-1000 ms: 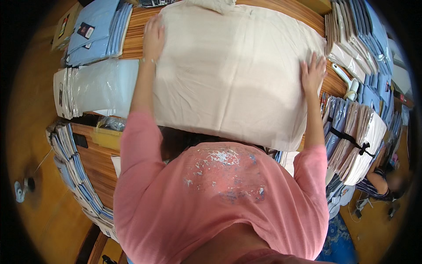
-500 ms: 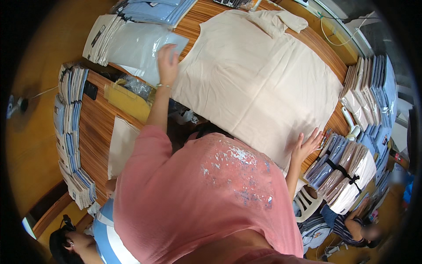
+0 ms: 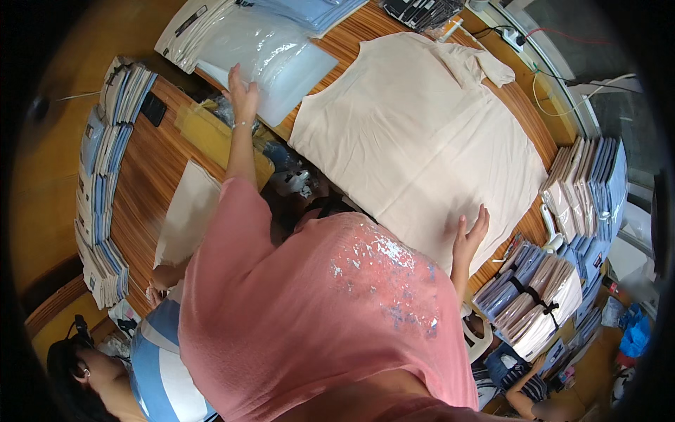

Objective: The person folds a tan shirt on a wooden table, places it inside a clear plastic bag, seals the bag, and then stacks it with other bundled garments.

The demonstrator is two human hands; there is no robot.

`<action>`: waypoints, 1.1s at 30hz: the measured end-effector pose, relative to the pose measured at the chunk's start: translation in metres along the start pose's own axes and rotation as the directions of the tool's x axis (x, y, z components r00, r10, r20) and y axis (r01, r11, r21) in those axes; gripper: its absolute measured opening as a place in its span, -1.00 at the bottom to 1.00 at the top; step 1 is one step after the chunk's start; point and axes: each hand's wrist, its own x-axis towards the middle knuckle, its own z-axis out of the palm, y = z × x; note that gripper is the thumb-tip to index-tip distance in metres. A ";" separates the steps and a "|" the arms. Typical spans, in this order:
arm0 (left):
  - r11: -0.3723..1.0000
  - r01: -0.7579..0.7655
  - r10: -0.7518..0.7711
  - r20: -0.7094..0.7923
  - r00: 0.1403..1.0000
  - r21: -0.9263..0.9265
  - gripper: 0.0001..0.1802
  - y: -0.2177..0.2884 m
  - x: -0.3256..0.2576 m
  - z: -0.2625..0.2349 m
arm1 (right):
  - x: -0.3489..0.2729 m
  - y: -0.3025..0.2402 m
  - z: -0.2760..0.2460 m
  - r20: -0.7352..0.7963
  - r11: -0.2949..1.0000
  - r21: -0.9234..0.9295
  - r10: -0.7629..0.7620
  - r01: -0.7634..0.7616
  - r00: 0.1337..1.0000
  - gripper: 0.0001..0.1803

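Note:
A cream shirt (image 3: 422,133) lies spread flat on the wooden table (image 3: 355,42). My right hand (image 3: 470,235) rests flat on its near edge, fingers apart. My left hand (image 3: 242,93) reaches out to the left and touches the edge of a clear plastic bag (image 3: 271,63) on top of a pile of such bags. I cannot tell whether its fingers pinch the bag. My pink shirt (image 3: 316,316) fills the lower middle of the view.
Stacks of packed shirts stand at the left (image 3: 105,183) and right (image 3: 583,190); tied bundles (image 3: 534,295) lie lower right. A cardboard box (image 3: 211,133) sits under my left arm. Another person (image 3: 133,373) in blue and white is at lower left, and a second person (image 3: 534,397) at lower right.
My left hand has left the cream shirt and swung left to the plastic bags. My right hand has stayed on the shirt's edge. The view has turned left.

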 end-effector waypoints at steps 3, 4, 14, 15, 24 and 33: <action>0.971 -0.035 0.027 0.039 0.999 0.235 -0.42 -0.061 -0.011 -0.011 | 0.001 -0.010 0.005 0.049 0.997 0.070 -0.016 0.013 0.999 -0.42; 0.937 -0.060 0.028 0.096 0.995 0.345 -0.43 -0.066 -0.011 -0.011 | 0.000 -0.012 0.005 0.060 0.997 0.081 -0.017 0.012 0.998 -0.42; 0.875 -0.372 0.258 0.351 0.900 0.310 -0.50 -0.085 0.023 -0.029 | 0.017 -0.022 0.006 0.214 0.989 0.149 -0.052 0.020 0.976 -0.47; 0.884 -0.368 0.249 0.374 0.893 0.289 -0.54 -0.088 0.025 -0.031 | 0.017 -0.022 0.009 0.213 0.985 0.168 -0.065 0.029 0.975 -0.47; 0.941 -0.267 0.161 0.417 0.895 0.210 -0.78 -0.044 0.053 -0.050 | 0.018 -0.040 0.017 0.366 0.976 0.210 -0.131 0.055 0.921 -0.53; 0.822 -0.563 0.564 -0.274 0.779 0.089 -0.78 0.085 0.100 -0.141 | 0.035 -0.083 -0.005 0.485 0.926 0.375 -0.231 0.039 0.843 -0.50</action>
